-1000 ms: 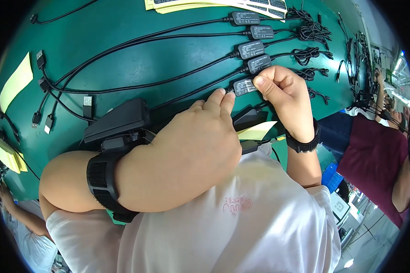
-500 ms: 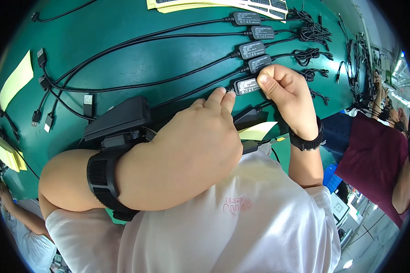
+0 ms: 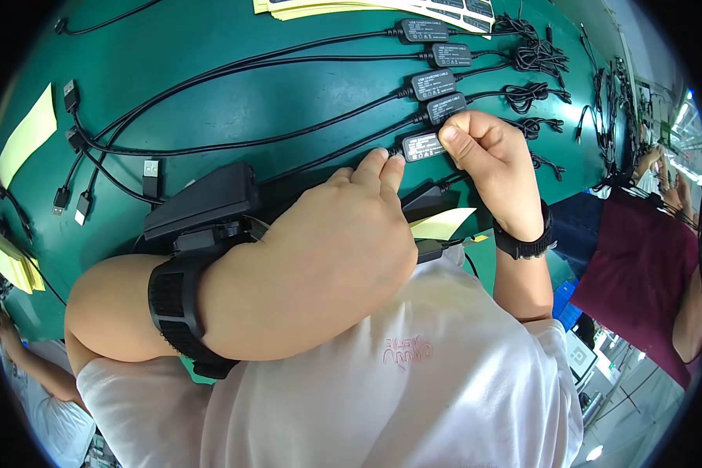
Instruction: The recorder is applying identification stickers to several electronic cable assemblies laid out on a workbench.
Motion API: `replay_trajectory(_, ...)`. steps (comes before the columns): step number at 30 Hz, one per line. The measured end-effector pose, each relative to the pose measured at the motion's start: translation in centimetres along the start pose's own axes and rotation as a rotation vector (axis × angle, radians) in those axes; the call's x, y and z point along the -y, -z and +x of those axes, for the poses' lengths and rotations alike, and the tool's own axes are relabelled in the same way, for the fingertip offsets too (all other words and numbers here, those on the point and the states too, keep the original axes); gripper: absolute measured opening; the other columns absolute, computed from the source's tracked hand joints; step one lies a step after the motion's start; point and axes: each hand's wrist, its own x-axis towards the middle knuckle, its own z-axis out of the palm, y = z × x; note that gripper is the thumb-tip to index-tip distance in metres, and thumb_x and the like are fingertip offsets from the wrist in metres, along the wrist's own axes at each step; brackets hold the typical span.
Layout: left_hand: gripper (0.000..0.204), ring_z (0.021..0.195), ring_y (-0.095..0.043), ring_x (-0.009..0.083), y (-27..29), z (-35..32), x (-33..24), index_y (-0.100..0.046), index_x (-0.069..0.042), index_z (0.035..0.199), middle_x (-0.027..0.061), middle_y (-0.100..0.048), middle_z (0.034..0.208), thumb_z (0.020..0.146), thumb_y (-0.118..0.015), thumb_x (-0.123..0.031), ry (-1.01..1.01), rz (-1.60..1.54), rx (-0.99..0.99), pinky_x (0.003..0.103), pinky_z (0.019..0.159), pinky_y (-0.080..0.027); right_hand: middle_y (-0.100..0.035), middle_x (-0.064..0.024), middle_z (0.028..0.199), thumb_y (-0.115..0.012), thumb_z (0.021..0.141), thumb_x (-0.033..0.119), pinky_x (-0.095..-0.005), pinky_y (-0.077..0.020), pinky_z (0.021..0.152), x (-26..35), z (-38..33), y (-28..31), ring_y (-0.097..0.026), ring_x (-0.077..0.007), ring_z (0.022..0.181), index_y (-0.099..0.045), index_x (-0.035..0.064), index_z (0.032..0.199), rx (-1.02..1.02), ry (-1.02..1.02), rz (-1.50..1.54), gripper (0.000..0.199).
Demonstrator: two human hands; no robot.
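Note:
Several black cables with small labelled inline boxes lie side by side on a green table (image 3: 234,101). My right hand (image 3: 491,160) pinches the right end of the nearest inline box (image 3: 421,146) between thumb and fingers. My left hand (image 3: 327,257) lies over the table with its fingertips touching the left end of that same box, where its cable leaves. A black strap with a black device (image 3: 203,204) sits on my left wrist. The other boxes (image 3: 437,82) lie in a row just beyond, their coiled cable ends (image 3: 534,54) to the right.
The cables' plugs (image 3: 74,144) fan out at the left. Yellow paper slips (image 3: 27,132) lie at the left edge and yellow sheets (image 3: 343,8) at the top. A person in a dark red top (image 3: 639,265) stands at the right; another person's arm (image 3: 23,359) shows lower left.
My right hand has slid slightly left along the nearest box, and my left fingertips have closed up to its left end. The cables on the table have not moved.

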Motion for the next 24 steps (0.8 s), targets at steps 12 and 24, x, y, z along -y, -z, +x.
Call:
replay_trajectory(12,0.022,0.113,-0.061,0.0395,-0.1,0.1,-0.1,-0.065,0.007,0.074,0.0349,-0.06,0.12,0.071,-0.06,-0.013,0.011,0.018,-0.022,0.038,0.088,-0.055,-0.055,0.0059,0.071,-0.064,0.095,0.012,-0.02,-0.0376,0.057,0.0,-0.2,-0.2,-0.043,-0.0021,0.066,-0.062,-0.0009,0.085,-0.032,-0.012,0.021,0.016)
replay_trajectory(24,0.022,0.113,-0.061,0.0394,-0.2,0.1,-0.1,-0.066,0.007,0.074,0.0346,-0.06,0.119,0.071,-0.06,-0.014,0.003,0.011,-0.023,0.038,0.091,-0.054,-0.059,0.0042,0.066,-0.074,0.087,0.007,-0.0191,-0.0371,0.052,-0.2,-0.6,-1.4,-0.047,-0.0013,0.059,-0.062,-0.0011,0.082,-0.255,0.125,-0.253,0.015)
